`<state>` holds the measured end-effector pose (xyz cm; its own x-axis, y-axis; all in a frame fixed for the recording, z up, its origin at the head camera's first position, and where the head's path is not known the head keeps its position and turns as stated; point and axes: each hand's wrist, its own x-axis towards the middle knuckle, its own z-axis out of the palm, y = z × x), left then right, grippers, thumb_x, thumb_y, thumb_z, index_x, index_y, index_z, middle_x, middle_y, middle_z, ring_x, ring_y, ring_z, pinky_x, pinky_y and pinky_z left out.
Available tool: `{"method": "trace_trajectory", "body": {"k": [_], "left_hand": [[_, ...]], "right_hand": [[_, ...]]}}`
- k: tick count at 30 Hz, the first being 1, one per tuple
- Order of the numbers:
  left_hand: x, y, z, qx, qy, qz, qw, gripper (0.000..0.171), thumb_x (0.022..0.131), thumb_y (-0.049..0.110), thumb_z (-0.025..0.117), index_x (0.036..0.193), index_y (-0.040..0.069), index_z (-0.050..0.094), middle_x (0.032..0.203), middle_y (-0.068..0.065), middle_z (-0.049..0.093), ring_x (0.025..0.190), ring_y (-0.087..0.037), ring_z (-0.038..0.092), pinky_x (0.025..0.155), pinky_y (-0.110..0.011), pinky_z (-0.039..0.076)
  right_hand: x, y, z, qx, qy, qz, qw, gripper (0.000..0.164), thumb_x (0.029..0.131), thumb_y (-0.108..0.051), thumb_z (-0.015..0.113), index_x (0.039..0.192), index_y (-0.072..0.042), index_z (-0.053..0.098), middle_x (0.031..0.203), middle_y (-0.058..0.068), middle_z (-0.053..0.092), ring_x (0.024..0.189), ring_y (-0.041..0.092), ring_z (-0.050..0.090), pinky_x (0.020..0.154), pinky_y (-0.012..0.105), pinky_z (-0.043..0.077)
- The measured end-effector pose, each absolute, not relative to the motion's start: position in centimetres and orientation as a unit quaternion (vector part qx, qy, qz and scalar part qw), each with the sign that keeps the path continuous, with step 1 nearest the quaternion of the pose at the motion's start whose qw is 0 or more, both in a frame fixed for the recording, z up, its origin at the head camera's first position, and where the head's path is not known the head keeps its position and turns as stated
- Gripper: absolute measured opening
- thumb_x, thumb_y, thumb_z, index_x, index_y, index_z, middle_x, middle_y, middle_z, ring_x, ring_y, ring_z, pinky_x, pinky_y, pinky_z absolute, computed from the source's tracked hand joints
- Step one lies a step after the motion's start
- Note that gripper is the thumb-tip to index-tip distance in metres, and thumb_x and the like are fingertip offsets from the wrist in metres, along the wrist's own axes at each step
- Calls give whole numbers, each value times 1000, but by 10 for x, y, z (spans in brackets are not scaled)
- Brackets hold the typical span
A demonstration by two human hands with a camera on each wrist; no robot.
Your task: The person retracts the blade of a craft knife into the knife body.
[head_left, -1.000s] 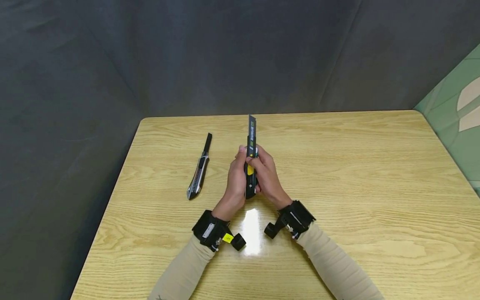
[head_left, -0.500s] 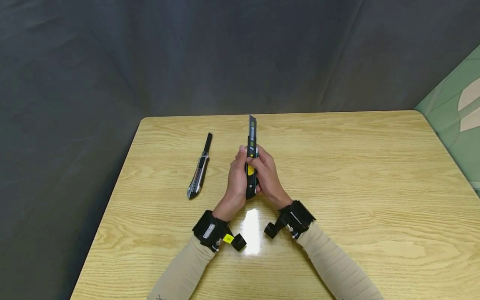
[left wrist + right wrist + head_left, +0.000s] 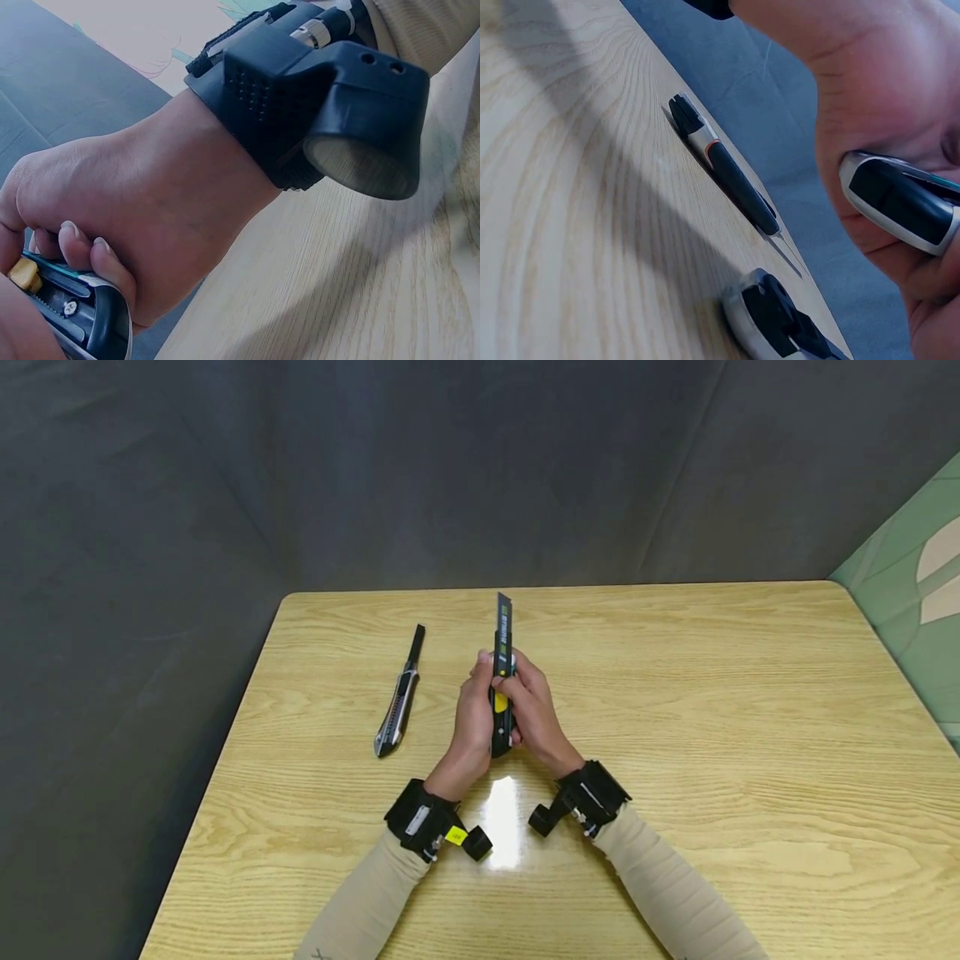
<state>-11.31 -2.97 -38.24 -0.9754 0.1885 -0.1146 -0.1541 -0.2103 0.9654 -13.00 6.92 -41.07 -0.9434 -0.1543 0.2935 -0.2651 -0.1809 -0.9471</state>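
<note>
Both hands hold a large black utility knife [image 3: 502, 635] in front of me, its blade end aimed away. The left hand [image 3: 473, 714] grips its left side, thumb along the handle. My right hand [image 3: 531, 710] grips the right side, its thumb by the yellow slider [image 3: 501, 700]. In the left wrist view, curled fingers [image 3: 75, 246] wrap the handle near a yellow slider [image 3: 25, 274]. The right wrist view shows the black-and-silver handle end [image 3: 900, 199] against a palm. A second, slimmer silver-and-black utility knife [image 3: 397, 710] lies on the table, left of both hands.
The wooden table [image 3: 712, 735] spreads around the hands, with a dark curtain [image 3: 480, 468] behind it. A green patterned cloth [image 3: 915, 577] hangs at the right. Each wrist wears a black camera mount [image 3: 423, 818]. A rounded silver-and-black end [image 3: 761, 319] shows low in the right wrist view.
</note>
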Motion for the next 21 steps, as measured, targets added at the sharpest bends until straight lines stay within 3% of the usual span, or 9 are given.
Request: {"method": "trace_trajectory", "body": {"k": [10,21], "left_hand": [[-104,-31,-363,4,626,772,114,53,103,46,18,77,13,51,58,2,51,40,-20,48,37,-28,46],[-113,-30,-383,1,616,780,112,53,101,52,21,79,13,49,58,0,49,39,-21,48,34,-29,46]], "right_hand": [[-129,69,-411,161,-643,748,30,30,87,-3,44,114,0,56,99,11,62,79,23,53,60,18,45],[-130,70,-412,162,-641,750,23,31,87,-3,43,116,-1,54,102,12,62,80,24,53,61,19,46]]}}
